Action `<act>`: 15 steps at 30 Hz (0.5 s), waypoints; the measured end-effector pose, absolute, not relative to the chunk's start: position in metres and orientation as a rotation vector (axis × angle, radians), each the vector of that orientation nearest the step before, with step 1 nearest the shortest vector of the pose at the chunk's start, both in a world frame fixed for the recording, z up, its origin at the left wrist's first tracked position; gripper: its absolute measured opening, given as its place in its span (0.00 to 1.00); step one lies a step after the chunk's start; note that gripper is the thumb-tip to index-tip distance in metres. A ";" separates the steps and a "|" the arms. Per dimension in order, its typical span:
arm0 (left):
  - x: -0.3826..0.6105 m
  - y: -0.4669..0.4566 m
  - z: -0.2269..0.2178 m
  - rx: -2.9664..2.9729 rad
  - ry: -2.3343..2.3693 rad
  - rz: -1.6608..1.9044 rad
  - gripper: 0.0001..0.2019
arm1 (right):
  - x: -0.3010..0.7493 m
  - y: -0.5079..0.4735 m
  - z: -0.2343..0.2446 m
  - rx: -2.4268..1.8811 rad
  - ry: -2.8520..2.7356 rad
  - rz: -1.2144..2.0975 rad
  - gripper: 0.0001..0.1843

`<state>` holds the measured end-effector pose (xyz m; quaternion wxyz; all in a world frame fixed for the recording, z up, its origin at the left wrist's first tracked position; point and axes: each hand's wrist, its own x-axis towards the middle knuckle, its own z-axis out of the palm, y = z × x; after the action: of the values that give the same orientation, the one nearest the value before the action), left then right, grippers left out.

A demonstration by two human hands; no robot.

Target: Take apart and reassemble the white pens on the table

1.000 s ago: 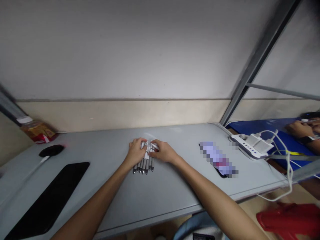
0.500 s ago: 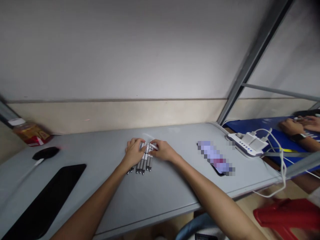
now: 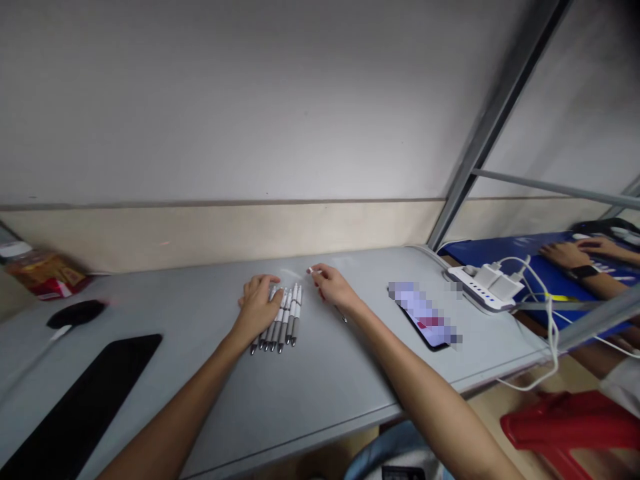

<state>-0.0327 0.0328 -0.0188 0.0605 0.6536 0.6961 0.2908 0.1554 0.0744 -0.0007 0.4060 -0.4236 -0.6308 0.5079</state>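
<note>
Several white pens (image 3: 291, 321) with grey grips lie side by side on the grey desk, their metal tips towards me. My left hand (image 3: 259, 303) curls over the left side and upper ends of this row, thumb against the pens, covering part of them. A short way to the right, my right hand (image 3: 334, 287) is closed around a single pen (image 3: 311, 270). Its white end pokes out past my fingertips, and its tip shows below the wrist; the middle is hidden by my hand.
Right of my hand lies a phone (image 3: 425, 317) with a blurred screen, then a white power strip (image 3: 483, 288) with plugs and cables. At left are a dark tablet-like slab (image 3: 85, 400), a black oval object (image 3: 75, 313) and a bottle (image 3: 45, 272). Another person's hands (image 3: 567, 257) are at far right.
My right hand has moved off the row to the right, taking one pen with it. My left hand stays at the pens, which now show more fully. The camera view has shifted slightly.
</note>
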 end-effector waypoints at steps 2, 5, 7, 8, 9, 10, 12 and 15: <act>-0.028 0.029 -0.016 2.083 2.087 0.903 0.12 | 0.162 0.075 0.007 -1.003 -1.377 1.418 0.13; -0.015 0.019 -0.008 2.345 1.901 0.911 0.11 | 0.176 0.073 0.015 -0.901 -1.131 1.547 0.17; -0.005 0.010 -0.003 2.456 1.716 0.878 0.12 | 0.185 0.070 0.017 -0.841 -1.080 1.546 0.19; 0.000 0.006 -0.001 2.482 1.641 0.867 0.13 | 0.188 0.069 0.016 -0.830 -1.064 1.532 0.20; 0.004 0.002 0.000 2.491 1.582 0.854 0.13 | 0.190 0.068 0.014 -0.832 -1.052 1.519 0.21; 0.008 0.000 0.000 2.491 1.554 0.866 0.15 | 0.191 0.067 0.011 -0.846 -1.041 1.507 0.22; 0.012 -0.002 -0.001 2.516 1.541 0.868 0.16 | 0.192 0.065 0.005 -0.895 -1.041 1.499 0.24; 0.009 0.002 -0.004 2.579 1.552 0.864 0.11 | 0.193 0.064 -0.003 -0.969 -1.207 1.503 0.24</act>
<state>0.0090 0.0022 -0.0042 0.0051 0.8235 0.4956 0.2761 0.1926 0.0644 -0.0028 0.4725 -0.3958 -0.4929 0.6141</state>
